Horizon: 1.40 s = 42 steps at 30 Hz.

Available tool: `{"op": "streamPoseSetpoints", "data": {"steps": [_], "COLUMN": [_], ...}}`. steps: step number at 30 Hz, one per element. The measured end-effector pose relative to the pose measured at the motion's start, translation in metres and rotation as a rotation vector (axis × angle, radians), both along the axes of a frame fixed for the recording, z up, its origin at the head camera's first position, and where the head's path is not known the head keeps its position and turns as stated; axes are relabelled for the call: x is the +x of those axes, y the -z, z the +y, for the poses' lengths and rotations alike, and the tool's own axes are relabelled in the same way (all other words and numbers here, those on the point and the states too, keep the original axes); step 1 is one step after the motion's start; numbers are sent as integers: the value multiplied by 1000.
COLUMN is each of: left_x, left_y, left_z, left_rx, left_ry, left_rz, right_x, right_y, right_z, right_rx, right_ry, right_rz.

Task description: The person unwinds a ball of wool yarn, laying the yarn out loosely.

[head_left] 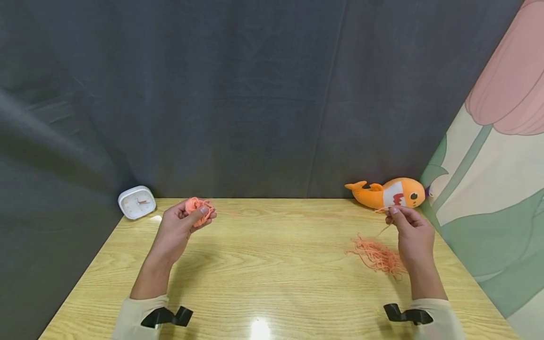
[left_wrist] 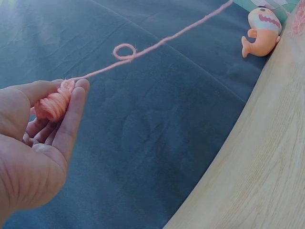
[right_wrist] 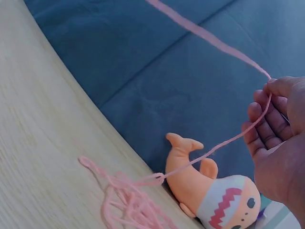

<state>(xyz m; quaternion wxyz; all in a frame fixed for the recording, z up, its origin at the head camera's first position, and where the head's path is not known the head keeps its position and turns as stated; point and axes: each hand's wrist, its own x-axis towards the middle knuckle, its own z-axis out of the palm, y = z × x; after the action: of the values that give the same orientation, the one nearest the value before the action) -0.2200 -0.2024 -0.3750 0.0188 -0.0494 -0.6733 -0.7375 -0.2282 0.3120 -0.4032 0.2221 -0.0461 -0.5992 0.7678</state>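
My left hand grips a small wound ball of coral yarn between thumb and fingers, above the left of the table. A single strand runs from the ball toward the right, with one small loop in it. Far to the right, my right hand pinches that strand between thumb and forefinger. From the pinch the yarn drops to a loose tangled heap of coral yarn on the table, beside and below the right hand. In the right wrist view the other fingers are loosely bent.
An orange plush whale lies at the back right table edge, just behind my right hand. A white clock stands at the back left corner. Dark curtain hangs behind the wooden table, and a patterned wall borders the right.
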Motion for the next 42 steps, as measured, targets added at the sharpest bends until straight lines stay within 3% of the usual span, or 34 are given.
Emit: {"op": "streamPoseSetpoints", "data": {"steps": [6,15,21,30,36,42], "left_x": [1,2,3,4,3,1], "left_y": [-1,-2,-3,-4,-3,-1], "left_z": [-1,-3,-4,-2,0,0], "left_rx": [-6,13,-1,5,17,30], "left_ry": [-9,-9,-26,-26,-13,1], "left_rz": [-10,-4,-21,-22,-11,7], "right_x": [1,7,11,10,7,3], "right_y": [-2,-3,-2,23,41,49], "right_z": [16,46,59,75,77,72], "right_rx": [-89,-222,-289,23,300,443], "right_ry": [37,116,124,-97,-236,-338], "right_rz": [59,65,76,-105,-238,-313]}}
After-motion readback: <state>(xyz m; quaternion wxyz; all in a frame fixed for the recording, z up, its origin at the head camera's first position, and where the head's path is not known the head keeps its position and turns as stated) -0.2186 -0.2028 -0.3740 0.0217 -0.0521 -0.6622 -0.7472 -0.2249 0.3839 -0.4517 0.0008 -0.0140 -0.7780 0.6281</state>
